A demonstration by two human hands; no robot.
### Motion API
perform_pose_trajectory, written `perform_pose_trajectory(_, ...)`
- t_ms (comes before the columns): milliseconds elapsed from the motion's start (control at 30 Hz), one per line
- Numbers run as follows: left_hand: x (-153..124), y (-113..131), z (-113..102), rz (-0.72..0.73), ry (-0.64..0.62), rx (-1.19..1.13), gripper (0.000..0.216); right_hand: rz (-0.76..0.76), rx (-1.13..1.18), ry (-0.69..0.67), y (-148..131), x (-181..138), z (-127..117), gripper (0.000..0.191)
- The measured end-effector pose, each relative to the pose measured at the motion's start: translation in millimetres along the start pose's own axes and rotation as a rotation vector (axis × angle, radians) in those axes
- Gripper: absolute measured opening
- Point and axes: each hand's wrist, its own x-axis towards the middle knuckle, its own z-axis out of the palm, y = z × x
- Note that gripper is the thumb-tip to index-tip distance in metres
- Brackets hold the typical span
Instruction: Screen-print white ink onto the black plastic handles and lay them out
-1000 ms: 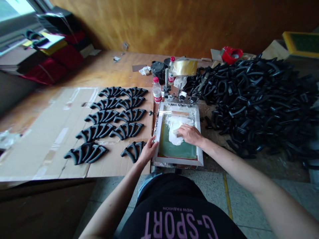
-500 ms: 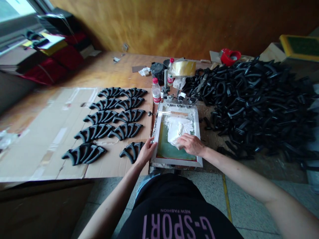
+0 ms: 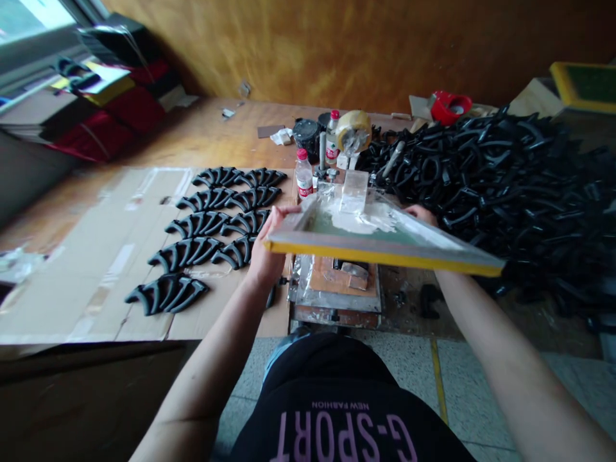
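Observation:
A screen-printing frame (image 3: 385, 256) is raised and tilted, its near edge lifted toward me. My left hand (image 3: 269, 247) is closed around its left side. At its right side my right hand (image 3: 423, 215) grips the edge, with most of the fingers hidden. White ink (image 3: 359, 222) is smeared on the green mesh, and a pale block (image 3: 356, 186) rests at the far part of the screen. Below the frame lies a flat base (image 3: 332, 301) with a brown board (image 3: 321, 276); a dark piece sits on it, partly hidden.
Black curved parts (image 3: 168, 294) lie in rows on cardboard (image 3: 86, 256) at left. A big heap of similar parts (image 3: 505, 186) covers the right. Behind the frame stand bottles (image 3: 304, 174), a black tub (image 3: 306, 136), and a tape roll (image 3: 353, 129). A red tape dispenser (image 3: 450, 108) sits farther back.
The frame has gone from lying flat to raised, uncovering the base. My right hand has left the white item on the screen and moved to the frame's right side. My left hand has risen.

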Motion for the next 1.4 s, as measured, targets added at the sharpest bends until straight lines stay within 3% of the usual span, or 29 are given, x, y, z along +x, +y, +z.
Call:
perform_pose_trajectory(100, 24.0, 12.8, 18.6, 0.003, -0.041, -0.175, 0.049, -0.108, -0.015, -0.222, 7.9, -40.0, 36.7, 0.026)
perform_pose_trajectory(167, 23.7, 5.6, 25.4, -0.015, 0.002, -0.216, 0.051, -0.215, -0.072, -0.352, 1.4, -62.8, 64.5, 0.021)
perform_pose_trajectory(267, -8.4, -31.9, 30.0, -0.216, 0.044, -0.207, 0.049, -0.196, -0.2, -0.416, -19.3, -86.1, 89.2, 0.013)
perform_pose_trajectory(333, -42.1, -65.3, 33.0, -0.52, -0.039, -0.164, 0.048, -0.105, -0.238, -0.389, -39.7, -101.2, 94.2, 0.014)
perform_pose_trajectory(400, -72.9, -94.0, 36.3, -0.759, -0.11, -0.189, 0.047, -0.123, -0.217, -0.344, -63.6, -119.2, 95.5, 0.017)
perform_pose_trajectory(467, -92.7, -112.0, 34.6, -0.836, -0.082, -0.281, 0.04, -0.318, -0.135, -0.339, -82.8, -135.3, 95.0, 0.016)
perform_pose_trajectory(533, -100.5, -120.8, 19.2, -0.822, 0.029, -0.321, 0.032, -0.554, -0.015, -0.379, -83.8, -143.5, 88.9, 0.017)
perform_pose_trajectory(600, -102.2, -126.6, -15.2, -0.775, 0.192, -0.222, 0.03, -0.627, 0.043, -0.37, -56.0, -143.8, 73.2, 0.025)
perform_pose_trajectory(633, -103.5, -130.0, -38.8, -0.737, 0.278, -0.131, 0.032, -0.578, 0.027, -0.338, -30.9, -142.7, 62.2, 0.033)
perform_pose_trajectory(700, -109.8, -139.1, -91.1, -0.664, 0.452, 0.088, 0.038, -0.432, -0.125, -0.285, 36.0, -142.5, 38.1, 0.043)
perform_pose_trajectory(767, -119.8, -150.0, -137.4, -0.715, 0.554, 0.315, 0.042, -0.353, -0.256, -0.345, 111.1, -147.4, 18.6, 0.048)
perform_pose_trajectory(867, -126.4, -163.2, -174.9, -0.855, 0.492, 0.566, 0.049, -0.304, -0.307, -0.469, 197.6, -157.1, 7.0, 0.047)
perform_pose_trajectory(933, -119.8, -166.2, -182.0, -0.888, 0.362, 0.697, 0.054, -0.29, -0.287, -0.521, 216.4, -157.2, 8.8, 0.04)
perform_pose_trajectory(1000, -108.4, -163.4, -184.8, -0.904, 0.268, 0.79, 0.057, -0.256, -0.264, -0.498, 199.4, -150.0, 15.0, 0.037)
perform_pose_trajectory(1100, -91.2, -149.9, -189.2, -0.969, 0.211, 0.848, 0.054, -0.218, -0.241, -0.335, 128.1, -131.4, 31.3, 0.04)
perform_pose_trajectory(1200, -69.9, -127.6, -180.8, -0.929, 0.11, 0.882, 0.049, -0.415, -0.175, -0.234, 48.1, -112.5, 55.8, 0.042)
perform_pose_trajectory(1267, -48.4, -106.5, -156.6, -0.777, 0.042, 0.846, 0.051, -0.548, -0.138, -0.219, 9.7, -102.0, 73.6, 0.037)
perform_pose_trajectory(1333, -22.1, -79.3, -117.1, -0.559, 0.021, 0.722, 0.057, -0.634, -0.158, -0.22, -13.0, -94.1, 89.2, 0.029)
perform_pose_trajectory(1400, 4.2, -47.9, -70.0, -0.236, 0.036, 0.439, 0.061, -0.682, -0.219, -0.223, -23.6, -90.0, 100.3, 0.026)
